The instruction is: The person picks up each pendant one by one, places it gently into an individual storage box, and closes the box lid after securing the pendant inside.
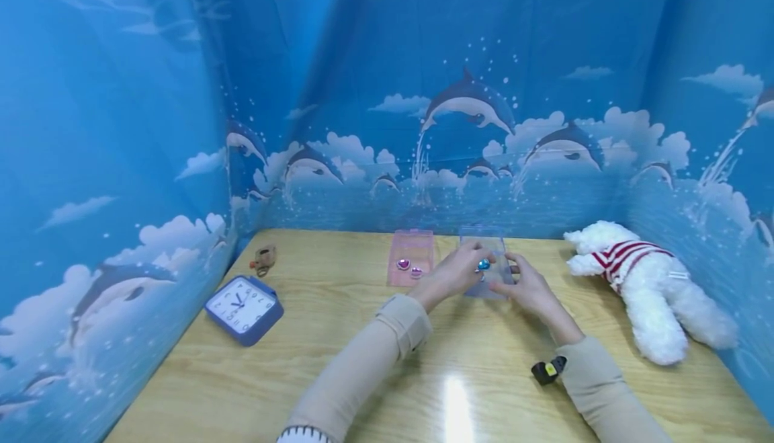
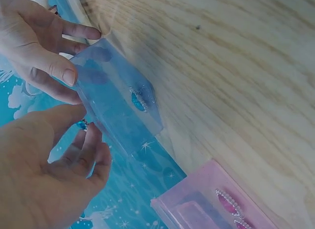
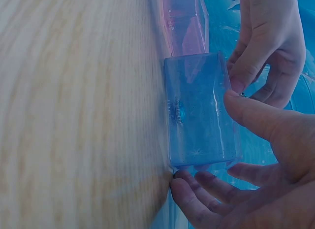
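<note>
My left hand (image 1: 455, 272) pinches a small blue gem (image 2: 82, 124) with a sparkly edge between thumb and fingertips, over a translucent blue plastic box (image 2: 115, 111). Another blue gem (image 2: 139, 99), rimmed with tiny clear stones, lies inside that box. At the box's right side my right hand (image 3: 256, 175) holds it, thumb along the upper edge and fingers at the end wall. Just left of it, in the head view, lies a pink translucent box (image 1: 394, 268) with pink gems (image 1: 403, 264) in it.
A blue alarm clock (image 1: 242, 308) lies face up at the left, near a small brown keychain-like item (image 1: 264, 260). On the right lies a white plush toy (image 1: 641, 288) in a red-striped top. A dolphin-print curtain (image 1: 387, 93) surrounds the wooden table (image 1: 326, 335).
</note>
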A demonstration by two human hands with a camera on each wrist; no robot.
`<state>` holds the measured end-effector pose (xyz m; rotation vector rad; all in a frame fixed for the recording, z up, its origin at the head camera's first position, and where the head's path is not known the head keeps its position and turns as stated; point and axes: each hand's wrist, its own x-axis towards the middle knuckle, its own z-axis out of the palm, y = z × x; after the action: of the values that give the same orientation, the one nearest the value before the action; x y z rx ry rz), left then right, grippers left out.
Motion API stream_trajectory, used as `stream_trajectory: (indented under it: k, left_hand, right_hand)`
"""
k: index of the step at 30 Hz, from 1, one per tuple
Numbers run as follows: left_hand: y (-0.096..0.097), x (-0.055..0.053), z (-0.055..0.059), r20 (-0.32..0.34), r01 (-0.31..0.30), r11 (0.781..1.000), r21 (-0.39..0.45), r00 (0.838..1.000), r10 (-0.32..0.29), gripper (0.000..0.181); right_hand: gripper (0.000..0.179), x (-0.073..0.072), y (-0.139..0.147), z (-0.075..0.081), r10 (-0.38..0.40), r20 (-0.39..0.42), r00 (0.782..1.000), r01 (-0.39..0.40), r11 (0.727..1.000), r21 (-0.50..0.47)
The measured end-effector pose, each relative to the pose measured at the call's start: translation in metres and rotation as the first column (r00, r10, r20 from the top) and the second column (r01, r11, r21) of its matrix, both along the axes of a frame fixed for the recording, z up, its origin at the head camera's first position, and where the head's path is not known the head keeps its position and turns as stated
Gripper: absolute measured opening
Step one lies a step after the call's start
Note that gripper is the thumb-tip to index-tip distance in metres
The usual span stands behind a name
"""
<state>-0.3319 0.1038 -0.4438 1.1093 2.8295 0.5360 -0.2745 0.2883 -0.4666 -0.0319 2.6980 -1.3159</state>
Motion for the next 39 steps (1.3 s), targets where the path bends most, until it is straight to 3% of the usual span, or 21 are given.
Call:
stream_trajectory:
  k: [8, 16, 26, 39]
  left_hand:
    - [0.005, 0.0, 0.001, -0.088, 0.015, 0.995, -0.104, 0.996, -0.024, 0.041]
    - [0.008, -0.002, 0.001, -0.078, -0.005, 0.993, -0.117, 0.997, -0.004, 0.04]
    - [0.01, -0.003, -0.004, -0.116, 0.019, 0.991, -0.133, 0.993, -0.035, 0.047]
    - [0.013, -0.008, -0.006, -0.08, 0.039, 0.985, -0.167, 0.995, -0.053, 0.043]
  right_hand:
    - [0.09, -0.001, -0.003, 0.002, -0.001, -0.013, 1.0, 0.001, 1.0, 0.003]
    - [0.091, 0.0, -0.002, 0.004, -0.002, 0.004, 1.0, 0.002, 1.0, 0.004]
    - [0.093, -0.001, 0.0, 0.0, 0.0, 0.011, 1.0, 0.001, 1.0, -0.013]
    - [0.096, 0.001, 0.0, -0.002, -0.002, -0.01, 1.0, 0.002, 1.0, -0.01]
